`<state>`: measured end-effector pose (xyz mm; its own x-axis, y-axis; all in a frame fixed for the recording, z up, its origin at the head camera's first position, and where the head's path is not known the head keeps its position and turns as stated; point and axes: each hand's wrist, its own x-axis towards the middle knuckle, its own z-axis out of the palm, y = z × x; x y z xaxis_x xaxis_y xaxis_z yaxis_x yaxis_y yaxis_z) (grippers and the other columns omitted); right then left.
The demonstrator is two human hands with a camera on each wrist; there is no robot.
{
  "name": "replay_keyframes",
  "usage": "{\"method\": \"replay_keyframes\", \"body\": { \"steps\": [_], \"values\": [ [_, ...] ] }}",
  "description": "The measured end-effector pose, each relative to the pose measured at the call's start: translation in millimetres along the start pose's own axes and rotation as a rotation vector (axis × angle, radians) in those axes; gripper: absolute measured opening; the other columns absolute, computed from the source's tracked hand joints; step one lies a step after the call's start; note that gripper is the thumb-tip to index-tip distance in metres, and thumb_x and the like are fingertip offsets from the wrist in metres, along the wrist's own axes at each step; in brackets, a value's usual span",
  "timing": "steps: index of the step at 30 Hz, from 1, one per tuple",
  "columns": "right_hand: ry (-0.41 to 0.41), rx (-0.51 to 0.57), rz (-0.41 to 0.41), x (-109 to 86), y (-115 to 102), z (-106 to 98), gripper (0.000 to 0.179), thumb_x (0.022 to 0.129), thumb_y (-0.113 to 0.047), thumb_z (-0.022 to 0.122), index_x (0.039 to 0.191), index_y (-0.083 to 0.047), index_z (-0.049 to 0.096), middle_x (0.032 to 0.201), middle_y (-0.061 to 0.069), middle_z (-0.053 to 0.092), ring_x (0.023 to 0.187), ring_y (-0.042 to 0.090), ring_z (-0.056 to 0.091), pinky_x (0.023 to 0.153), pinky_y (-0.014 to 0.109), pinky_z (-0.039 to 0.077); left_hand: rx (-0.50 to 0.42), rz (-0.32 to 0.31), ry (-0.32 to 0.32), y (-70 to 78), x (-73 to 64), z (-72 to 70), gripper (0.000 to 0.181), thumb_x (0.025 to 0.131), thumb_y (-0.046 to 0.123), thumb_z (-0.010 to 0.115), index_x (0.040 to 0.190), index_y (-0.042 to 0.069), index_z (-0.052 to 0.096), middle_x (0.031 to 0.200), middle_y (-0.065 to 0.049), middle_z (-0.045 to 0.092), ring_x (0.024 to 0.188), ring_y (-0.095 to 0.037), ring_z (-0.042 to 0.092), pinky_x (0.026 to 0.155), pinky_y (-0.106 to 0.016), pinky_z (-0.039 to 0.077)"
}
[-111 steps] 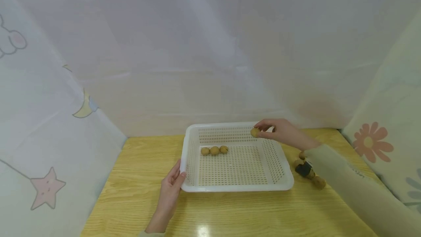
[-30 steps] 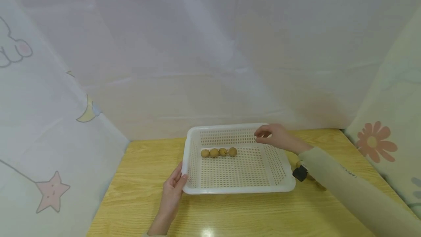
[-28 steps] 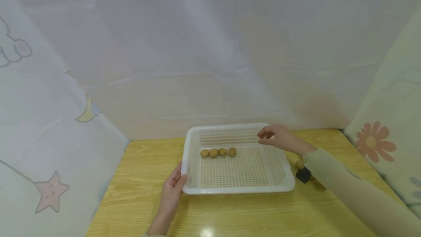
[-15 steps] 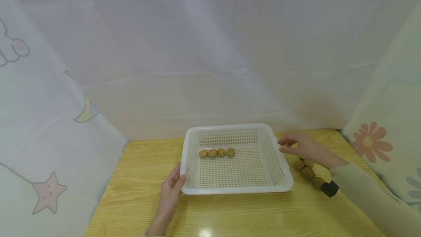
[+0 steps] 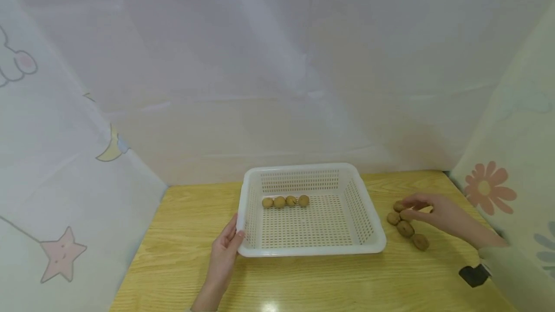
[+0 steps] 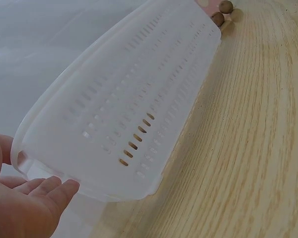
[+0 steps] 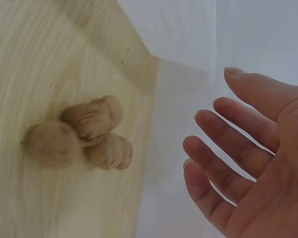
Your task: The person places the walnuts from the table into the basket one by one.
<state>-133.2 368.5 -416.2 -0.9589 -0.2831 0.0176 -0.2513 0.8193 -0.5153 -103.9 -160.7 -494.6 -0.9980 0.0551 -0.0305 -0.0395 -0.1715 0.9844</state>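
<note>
A white plastic basket (image 5: 312,250) with slotted walls stands on the table. My left hand (image 5: 222,259) grips its left rim, the thumb over the edge; the left wrist view shows the fingers against the outside of the basket wall (image 6: 154,94). Inside lies a row of several walnuts (image 5: 279,201), toward the back left. To the right of the basket, my right hand (image 5: 438,213) reaches over a small group of loose walnuts (image 5: 405,228), its fingertips right at one of them. In the right wrist view the fingers (image 7: 228,144) are spread and relaxed, with nothing between them.
The wooden table (image 5: 303,283) bears everything. A pale cloth backdrop (image 5: 277,85) rises behind it, and printed cloths hang at both sides. A black wrist device (image 5: 474,276) sits at the right sleeve (image 5: 516,273).
A walnut that was in my right hand now lies at the right end of the row in the basket. The right hand has moved right and down to the loose walnuts; the left keeps its grip.
</note>
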Motion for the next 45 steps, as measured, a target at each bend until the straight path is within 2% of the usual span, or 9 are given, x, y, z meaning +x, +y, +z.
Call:
{"method": "replay_keyframes", "body": {
  "steps": [6,12,20,23,27,34,40,45],
  "values": [
    [-0.009,-0.018,0.073,-22.9,22,3,0.035,0.101,-0.032,0.071,0.126,-0.008,0.072,0.123,0.013,0.072,0.097,0.008,0.066,0.071,0.029,0.056,0.000,0.002,-0.001,0.3,-0.5,-0.2,0.061,0.109,0.011,0.053,0.162,-0.001,0.026,0.165,-0.021,0.032,0.149,-0.039,0.037,0.113,-0.038,0.047],
    [-0.006,-0.047,0.123,-40.6,44,16,0.036,0.100,-0.033,0.072,0.124,-0.007,0.072,0.123,0.014,0.072,0.095,0.013,0.067,0.070,0.029,0.056,-0.001,0.011,-0.002,0.4,-1.1,-0.7,0.061,0.109,0.012,0.053,0.162,-0.002,0.026,0.165,-0.020,0.032,0.149,-0.038,0.037,0.113,-0.038,0.046],
    [-0.042,-0.023,0.189,-49.8,63,39,0.043,0.100,-0.035,0.070,0.126,0.000,0.070,0.119,0.020,0.072,0.096,0.028,0.067,0.072,0.042,0.060,-0.003,0.013,-0.009,0.1,-1.0,-1.2,0.061,0.109,0.013,0.053,0.162,0.000,0.027,0.166,-0.020,0.032,0.149,-0.038,0.037,0.114,-0.040,0.044],
    [-0.041,-0.026,0.202,-50.7,67,46,0.042,0.099,-0.034,0.072,0.124,-0.001,0.071,0.113,0.014,0.074,0.092,0.020,0.067,0.073,0.037,0.059,-0.005,0.013,-0.008,-0.3,-0.6,-1.2,0.060,0.109,0.012,0.053,0.162,0.000,0.027,0.165,-0.020,0.033,0.149,-0.038,0.037,0.114,-0.041,0.044],
    [-0.021,-0.031,0.199,-50.4,70,51,0.041,0.098,-0.033,0.074,0.122,-0.001,0.071,0.108,0.007,0.075,0.087,0.009,0.064,0.071,0.030,0.057,-0.007,0.014,-0.009,-0.3,0.1,-1.1,0.060,0.109,0.011,0.052,0.162,-0.001,0.027,0.166,-0.020,0.032,0.150,-0.038,0.036,0.115,-0.041,0.043],
    [-0.005,-0.035,0.193,-47.4,66,55,0.043,0.097,-0.033,0.075,0.123,0.001,0.070,0.105,0.005,0.075,0.087,0.014,0.067,0.072,0.032,0.057,-0.005,0.010,-0.016,0.0,0.0,-1.3,0.061,0.109,0.012,0.052,0.163,0.000,0.026,0.166,-0.020,0.031,0.150,-0.038,0.035,0.115,-0.041,0.043],
    [0.002,-0.031,0.201,-46.3,62,56,0.043,0.096,-0.034,0.076,0.122,0.000,0.071,0.104,0.002,0.075,0.085,0.011,0.066,0.072,0.030,0.057,-0.007,0.008,-0.015,-0.7,0.3,-1.5,0.061,0.109,0.012,0.053,0.163,0.000,0.026,0.166,-0.020,0.032,0.150,-0.038,0.036,0.114,-0.039,0.044],
    [-0.005,-0.033,0.209,-47.5,61,52,0.045,0.096,-0.034,0.076,0.123,0.001,0.070,0.103,0.003,0.074,0.087,0.014,0.066,0.071,0.032,0.058,0.000,0.009,-0.016,-1.1,0.2,-2.0,0.061,0.109,0.013,0.053,0.163,0.000,0.026,0.166,-0.020,0.031,0.150,-0.038,0.035,0.115,-0.038,0.043]
  ]
}}
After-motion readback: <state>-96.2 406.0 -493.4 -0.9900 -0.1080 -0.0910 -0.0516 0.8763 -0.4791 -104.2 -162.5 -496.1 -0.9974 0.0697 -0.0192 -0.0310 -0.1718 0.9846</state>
